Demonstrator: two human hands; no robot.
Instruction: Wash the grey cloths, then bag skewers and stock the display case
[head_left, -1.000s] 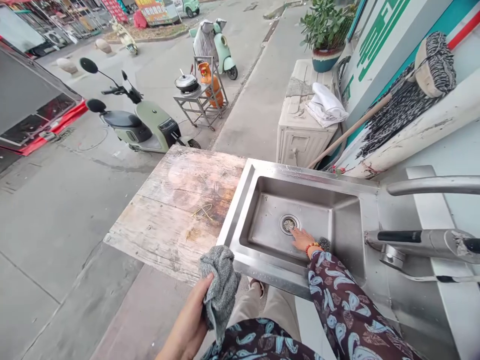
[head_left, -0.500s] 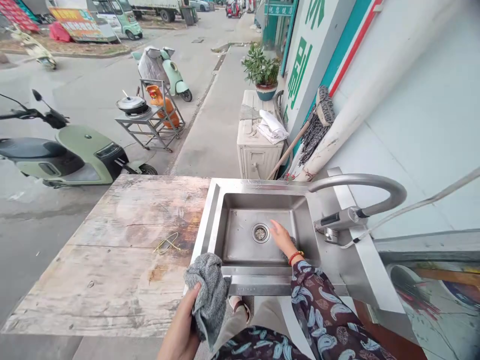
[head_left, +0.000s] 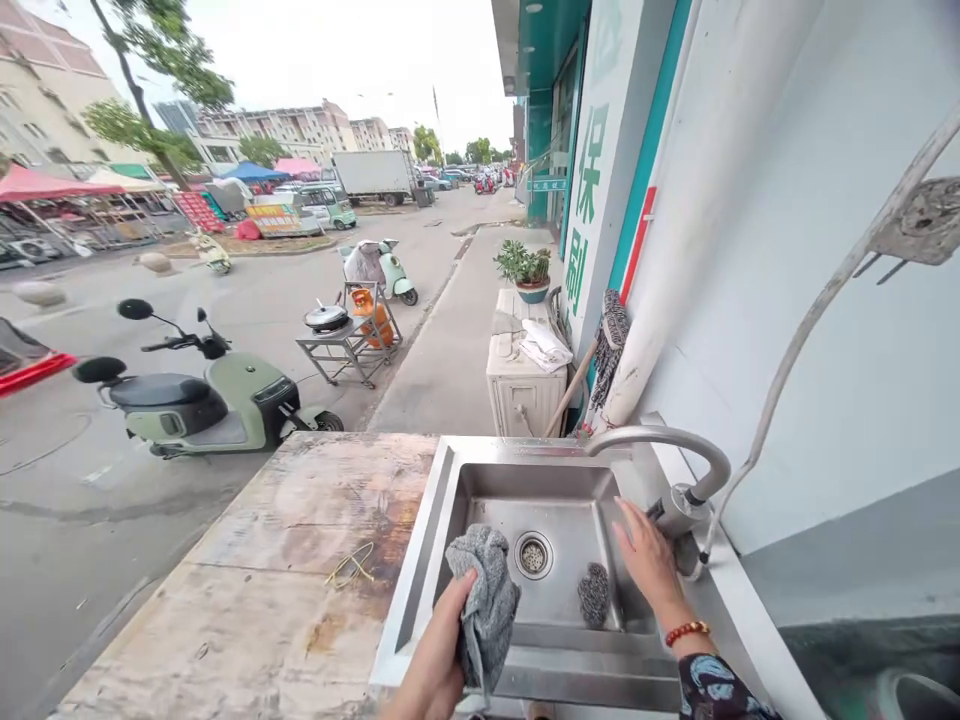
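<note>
The faucet [head_left: 679, 505] stands in the way at the sink's right, just beside my right hand [head_left: 649, 560], its fingers stretched wide; I cannot tell whether they touch it. A dark scrubber [head_left: 593, 595] lies in the basin, right of the drain [head_left: 533, 554]. My left hand [head_left: 446, 635] grips a grey cloth [head_left: 484, 600] over the sink's near-left part. Yellowish string [head_left: 351, 565] lies on the wooden counter [head_left: 255, 610]. The sink's raised metal rim [head_left: 421, 560] borders that counter; open room lies around the drain.
</note>
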